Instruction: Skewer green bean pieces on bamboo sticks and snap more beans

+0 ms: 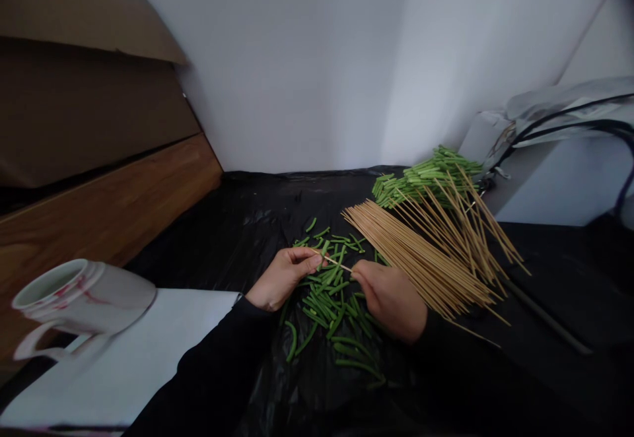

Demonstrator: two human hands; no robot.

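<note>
My left hand (290, 270) pinches a short piece of green bean (325, 248) between thumb and fingers. In my closed right hand (391, 297) is a thin bamboo skewer (339, 264), its tip reaching the bean piece at my left fingers. Whether the skewer runs fully through the bean is too small to tell. Loose cut green beans (321, 303) lie scattered below and between both hands on black plastic sheeting (198, 226). Just right of my right hand spreads a pile of bamboo skewers (421, 252).
Behind the skewers sits a heap of beans on skewers (430, 176) near the white wall (317, 67). At left, a white mug (99, 298) with red marks stands on a white surface (163, 338). A cardboard box (89, 100) rises behind it; black cables (569, 123) hang at right.
</note>
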